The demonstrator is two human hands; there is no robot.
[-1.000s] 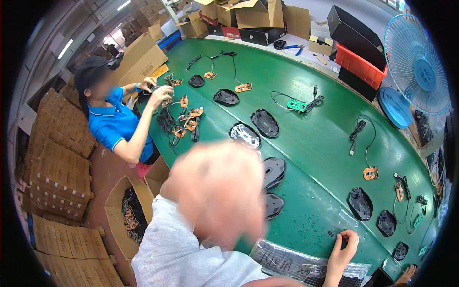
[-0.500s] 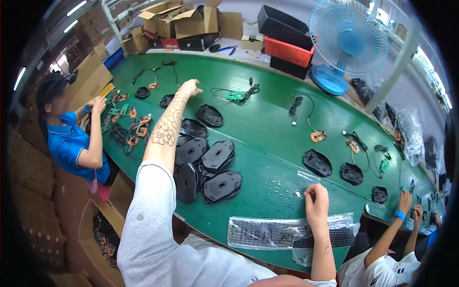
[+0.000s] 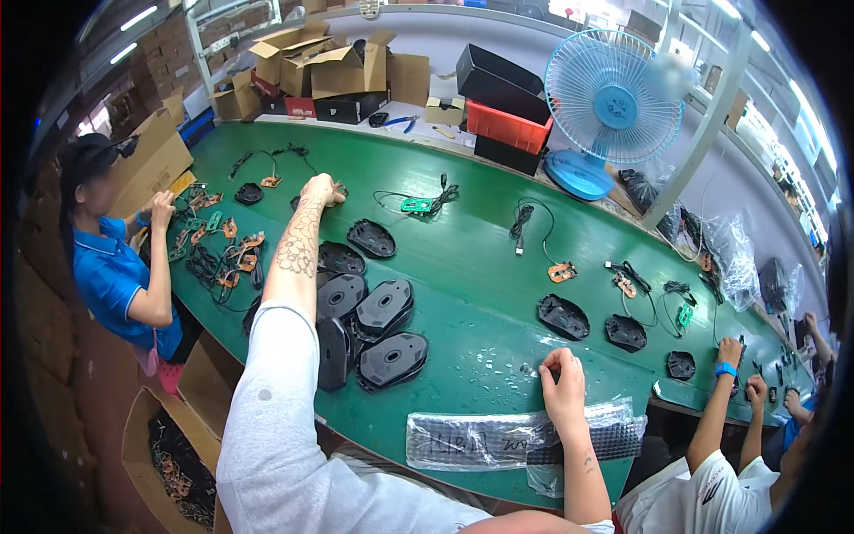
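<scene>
My left hand reaches across the table, fingers curled down at the far side. What lies under those fingertips is hidden. Beside it are a black mouse shell half, mostly covered by my wrist, and a black cable. My right hand is curled near the front edge, thumb and fingers drawn together; I cannot make out anything in them. Below its wrist lies a clear plastic bag. Between my arms sit several black mouse shells, stacked close together. Open shell halves lie just beyond them.
A green circuit board with cable lies mid-table. Toward the right are more shell halves and orange boards. A blue fan stands at the back. One co-worker is at left; another's hands work at right.
My left hand's fingers, stretched out before, have curled down toward the table. The whole view has shifted slightly. My right hand keeps its curled pose near the bag.
</scene>
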